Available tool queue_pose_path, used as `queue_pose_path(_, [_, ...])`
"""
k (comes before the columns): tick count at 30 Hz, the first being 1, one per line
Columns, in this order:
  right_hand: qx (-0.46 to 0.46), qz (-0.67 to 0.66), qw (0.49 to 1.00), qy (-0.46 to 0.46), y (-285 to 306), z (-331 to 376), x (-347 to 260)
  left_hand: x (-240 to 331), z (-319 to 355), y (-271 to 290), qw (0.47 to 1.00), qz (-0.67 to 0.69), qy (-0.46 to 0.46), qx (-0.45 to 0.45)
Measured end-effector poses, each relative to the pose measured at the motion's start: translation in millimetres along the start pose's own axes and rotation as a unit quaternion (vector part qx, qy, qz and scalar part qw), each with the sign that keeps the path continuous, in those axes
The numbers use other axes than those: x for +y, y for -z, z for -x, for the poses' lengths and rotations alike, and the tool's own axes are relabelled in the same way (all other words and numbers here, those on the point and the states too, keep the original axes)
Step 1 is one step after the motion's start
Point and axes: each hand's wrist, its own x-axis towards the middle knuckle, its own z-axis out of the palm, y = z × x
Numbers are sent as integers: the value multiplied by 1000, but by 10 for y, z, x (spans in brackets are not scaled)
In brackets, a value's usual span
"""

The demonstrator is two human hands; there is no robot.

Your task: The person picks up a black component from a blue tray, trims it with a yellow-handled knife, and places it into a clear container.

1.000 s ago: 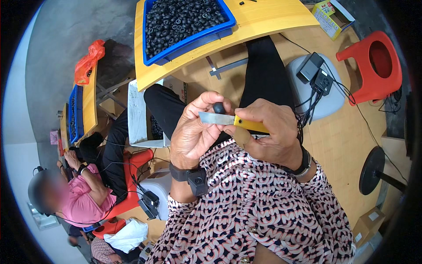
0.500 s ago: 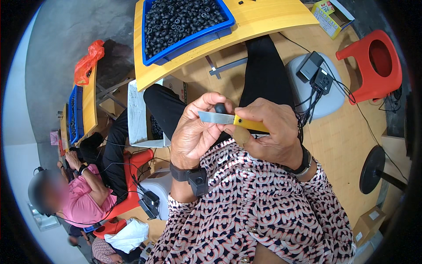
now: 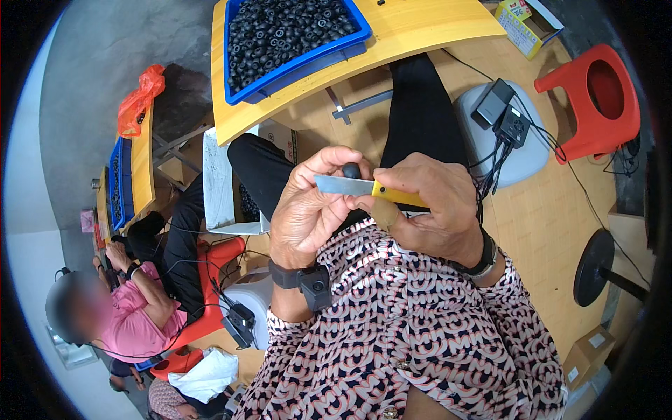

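1. The left hand [image 3: 308, 217] pinches a small black rubber part [image 3: 351, 170] between the thumb and the curled fingertips, holding it up in front of the chest, above the lap.
2. The right hand [image 3: 430, 210] is closed around the yellow handle of a utility knife [image 3: 367, 189]; the thumb presses on the handle's near end and the other fingers wrap over the top.
3. The knife's long axis runs nearly level, left to right across the view. Its bare grey blade points toward the left hand, and the black part sits touching the blade's upper edge, near where blade meets handle.
4. The part therefore lies just above the blade and between the two hands, closer to the left fingertips, which carry it.
5. A blue tray [image 3: 294, 38] heaped with similar black parts rests on a yellow table [image 3: 434, 24], well apart from both hands.
6. At lower left another person in a pink shirt [image 3: 143, 318] sits at a neighbouring bench.
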Motion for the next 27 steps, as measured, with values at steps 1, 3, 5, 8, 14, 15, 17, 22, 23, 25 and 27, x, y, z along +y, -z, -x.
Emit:
queue_pose_path(1, [1, 1, 1000, 0, 3, -5, -3, 2, -2, -7, 1000, 0, 0, 0])
queue_pose_path(3, [-5, 5, 1000, 0, 16, -13, -14, 3, -6, -17, 1000, 18, 5, -2])
queue_pose_path(5, [-10, 10, 1000, 0, 24, -13, -15, -4, -10, -16, 1000, 19, 5, -1])
queue_pose_path(8, [-13, 11, 1000, 2, 24, -4, -6, -2, -17, -6, 1000, 17, 5, 0])
queue_pose_path(14, [-14, -16, 1000, -6, 17, 14, 29, 14, 4, 35, 1000, 12, 9, 7])
queue_pose_path(15, [-14, -23, 1000, -6, 15, 19, 41, 15, 7, 37, 1000, 10, 11, 11])
queue_pose_path(17, [-14, -32, 999, -6, 10, 27, 62, 17, 13, 27, 1000, 1, 7, 18])
queue_pose_path(22, [-22, -64, 997, -32, -8, 55, 102, 7, 30, 64, 999, -10, 5, 34])
queue_pose_path(23, [-22, -65, 997, -32, -10, 58, 103, -3, 36, 62, 999, -7, 0, 40])
queue_pose_path(25, [-31, -74, 996, -44, -12, 63, 105, -8, 44, 68, 999, -4, -5, 47])
queue_pose_path(27, [-33, -80, 995, -45, -17, 67, 110, -8, 51, 81, 999, -12, -10, 50])
